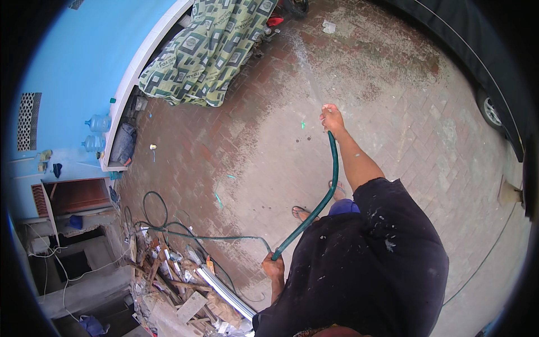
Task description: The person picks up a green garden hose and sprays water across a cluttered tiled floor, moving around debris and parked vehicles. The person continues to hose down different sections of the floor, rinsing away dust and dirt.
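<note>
At the outlet of the green hose [335,160], the right hand [331,117] wraps closed, best swept slowly sideways, while the left hand [273,266], curled round it farther back, should feed slack clear of the snagging debris pile [191,306], the patterned cloth [205,56] hanging near the spray [303,59].

Head-worn fisheye view; steeply downward
</note>
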### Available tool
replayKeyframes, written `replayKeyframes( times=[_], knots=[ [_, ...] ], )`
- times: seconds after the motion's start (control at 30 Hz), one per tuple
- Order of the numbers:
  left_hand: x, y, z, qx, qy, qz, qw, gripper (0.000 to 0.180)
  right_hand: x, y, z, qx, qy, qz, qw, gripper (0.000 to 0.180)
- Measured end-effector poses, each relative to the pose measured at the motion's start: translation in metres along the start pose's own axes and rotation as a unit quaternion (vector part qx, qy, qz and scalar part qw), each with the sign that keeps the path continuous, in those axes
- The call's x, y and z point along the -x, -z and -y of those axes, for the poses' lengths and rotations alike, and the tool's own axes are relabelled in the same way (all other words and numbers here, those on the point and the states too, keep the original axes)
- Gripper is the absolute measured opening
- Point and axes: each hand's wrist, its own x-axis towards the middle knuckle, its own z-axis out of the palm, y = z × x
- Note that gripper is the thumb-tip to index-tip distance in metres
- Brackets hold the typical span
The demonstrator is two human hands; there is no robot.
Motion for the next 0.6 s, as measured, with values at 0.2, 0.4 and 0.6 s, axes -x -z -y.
replayKeyframes(
  times=[0.2, 0.4, 0.6],
  knots=[
    [0.028, -0.011, -0.028, -0.032, -0.011, -0.006, 0.999, 0.047, -0.011, 0.001, -0.021, 0.036, -0.058, 0.112, 0.991, 0.019],
    [0.044, -0.019, -0.015, -0.01, -0.029, -0.016, 0.999, 0.046, -0.006, 0.004, -0.045, 0.078, -0.091, 0.165, 0.979, 0.019],
    [0.054, -0.004, -0.035, -0.015, 0.011, -0.018, 1.0, 0.047, -0.01, 0.037, -0.039, 0.008, -0.059, 0.055, 0.997, 0.02]
  ],
)
